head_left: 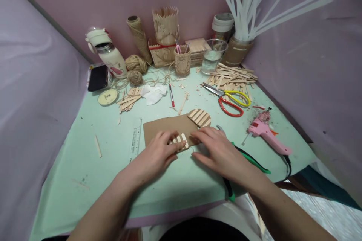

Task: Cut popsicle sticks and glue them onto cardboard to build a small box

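A brown cardboard sheet (158, 128) lies on the green table in front of me. Short pale wooden strips (184, 140) rest side by side at its near edge. My left hand (165, 147) lies over these strips with its fingers spread, thumb and fingertips touching them. Beside the strips, my right hand (213, 148) hovers at the cardboard's right edge, thumb and fingers apart, nothing between them. A rounded piece striped with wooden strips (200, 117) sits at the cardboard's upper right corner. A clear ruler (136, 139) is left of the cardboard.
Green-handled pliers (251, 158) lie partly under my right forearm. Farther right is a pink glue gun (267, 133) with its cord. Scissors (226, 98), a red pen (171, 96) and piled sticks (232, 77) lie behind. A water cup (212, 58) and a bottle (110, 56) stand farther back.
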`<state>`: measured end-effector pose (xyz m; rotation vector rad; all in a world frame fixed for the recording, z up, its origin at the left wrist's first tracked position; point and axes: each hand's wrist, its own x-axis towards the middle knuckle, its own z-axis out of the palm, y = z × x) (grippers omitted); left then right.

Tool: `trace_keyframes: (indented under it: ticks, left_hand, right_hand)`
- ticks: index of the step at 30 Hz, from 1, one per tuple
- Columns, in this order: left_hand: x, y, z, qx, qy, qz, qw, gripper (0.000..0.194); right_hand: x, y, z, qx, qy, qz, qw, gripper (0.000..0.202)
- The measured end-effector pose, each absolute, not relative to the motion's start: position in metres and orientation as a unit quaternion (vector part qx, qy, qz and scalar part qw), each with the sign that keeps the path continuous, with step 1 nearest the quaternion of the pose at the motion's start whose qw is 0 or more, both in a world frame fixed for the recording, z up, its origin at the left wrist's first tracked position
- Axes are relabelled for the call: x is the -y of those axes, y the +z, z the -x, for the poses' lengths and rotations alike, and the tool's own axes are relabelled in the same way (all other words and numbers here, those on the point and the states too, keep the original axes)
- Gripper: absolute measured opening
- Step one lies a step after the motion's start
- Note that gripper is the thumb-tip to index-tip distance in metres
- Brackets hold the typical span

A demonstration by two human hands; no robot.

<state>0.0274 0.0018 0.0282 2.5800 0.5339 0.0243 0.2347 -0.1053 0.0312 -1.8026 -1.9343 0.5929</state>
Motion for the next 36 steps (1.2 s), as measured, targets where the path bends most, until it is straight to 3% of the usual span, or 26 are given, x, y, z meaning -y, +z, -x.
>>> trace_keyframes:
  ticks: [4,26,36]
  left_hand:
    - [-0.002,0.027,-0.027,-0.208,0.009,-0.944,0.257,0.045]
    - [-0.004,0.022,-0.026,-0.211,0.022,-0.940,0.266,0.047]
    - [-0.002,0.027,-0.028,-0.202,0.014,-0.941,0.272,0.040]
  right_hand:
    - [0.091,0.032,-0.233,0.710,0.236,0.636,0.187,0.040]
    - [0.072,0.023,-0.229,0.716,0.261,0.623,0.175,0.021]
    - [0.074,0.024,-0.232,0.720,0.265,0.614,0.186,0.029]
